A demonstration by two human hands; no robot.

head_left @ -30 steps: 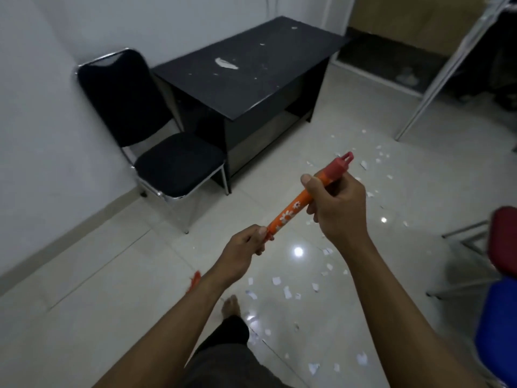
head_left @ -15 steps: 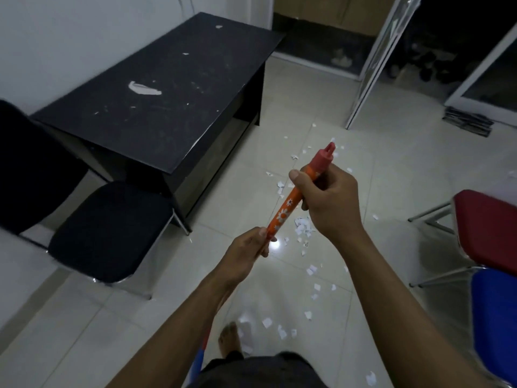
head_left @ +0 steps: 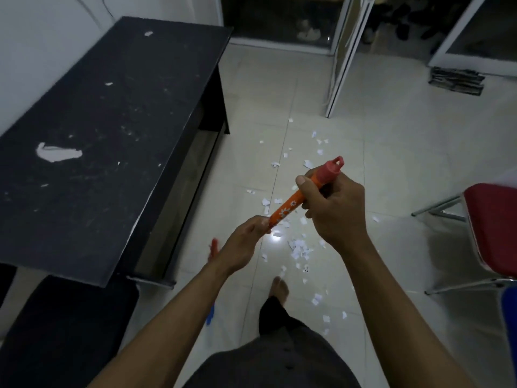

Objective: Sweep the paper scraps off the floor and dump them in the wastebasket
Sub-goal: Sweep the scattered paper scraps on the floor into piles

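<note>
Right hand (head_left: 333, 211) is gripping the top of the orange broom handle (head_left: 291, 207) just under its red cap (head_left: 331, 170), with the thumb lying along the stick, a bit right of center. Left hand (head_left: 240, 245) is wrapping its fingers around the same handle lower down, just left of center. The handle is slanting from upper right to lower left. Everything below the left hand is hiding behind the arm, so only a red sliver (head_left: 214, 246) is poking out beside the left wrist.

Paper scraps (head_left: 299, 245) are lying scattered over the pale tiled floor (head_left: 377, 163), mostly mid-frame under and beyond the hands. A looser trail of them is running toward the bottom right. A bare foot (head_left: 280, 289) is standing among them, bottom center.

A black desk (head_left: 112, 121) is taking up most of the left side, with a few white flecks sitting on top. A black chair seat (head_left: 64, 331) is filling the bottom left corner, and a red chair seat (head_left: 492, 225) is poking in at the right edge.
</note>
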